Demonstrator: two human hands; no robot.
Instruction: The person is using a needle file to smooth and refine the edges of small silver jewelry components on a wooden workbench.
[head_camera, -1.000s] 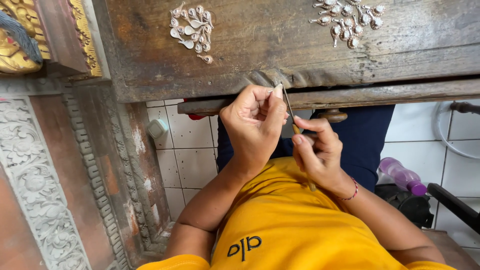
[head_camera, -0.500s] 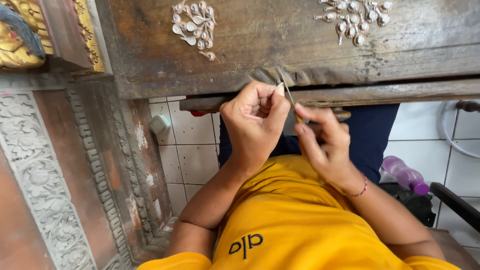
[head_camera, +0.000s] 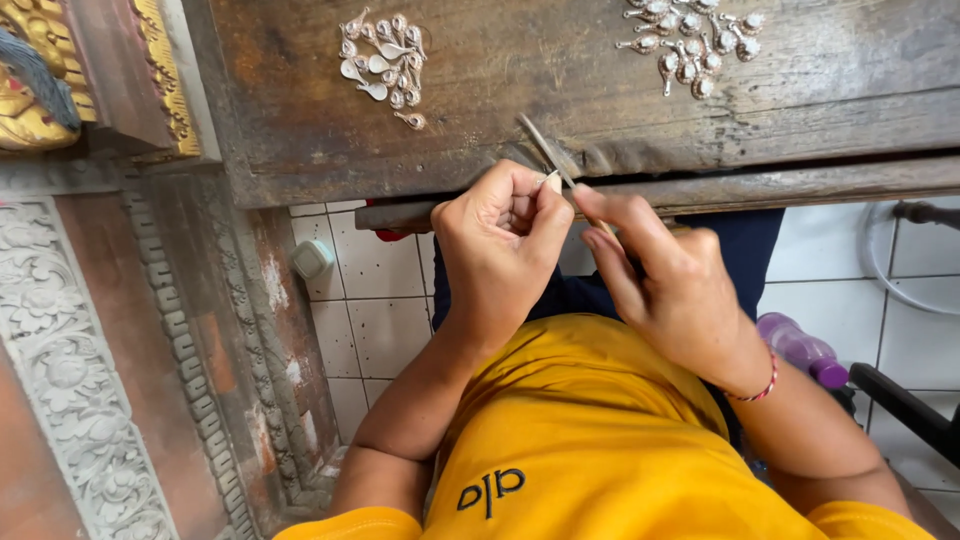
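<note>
- A person in a yellow shirt (head_camera: 600, 440) works with both hands at the front edge of a worn wooden workbench (head_camera: 560, 90), seen from above.
- The left hand (head_camera: 500, 250) is curled nearly closed, thumb and forefinger pinching a small pale piece (head_camera: 551, 181) at the fingertips; what the piece is cannot be told at this size.
- The right hand (head_camera: 670, 280) is closed around a thin metal tool (head_camera: 545, 150), forefinger stretched along its shaft; the tool slants up and left, its tip lying over the bench edge and its shaft passing just beside the pinched piece.
- The 2 hands touch at the fingertips, just in front of the bench edge and above the person's lap.
- A red-and-white bracelet (head_camera: 755, 385) circles the right wrist.
- On the bench top lie 2 clusters of small silvery teardrop-shaped ornaments: one cluster (head_camera: 385, 60) at the left, the other cluster (head_camera: 690, 40) at the upper right, both well apart from the hands.
- Carved stone and gilded woodwork (head_camera: 60, 330) fill the left side; white floor tiles (head_camera: 380, 320) show below the bench.
- A purple bottle (head_camera: 800, 350) lies on the floor at the right, near the right forearm.
</note>
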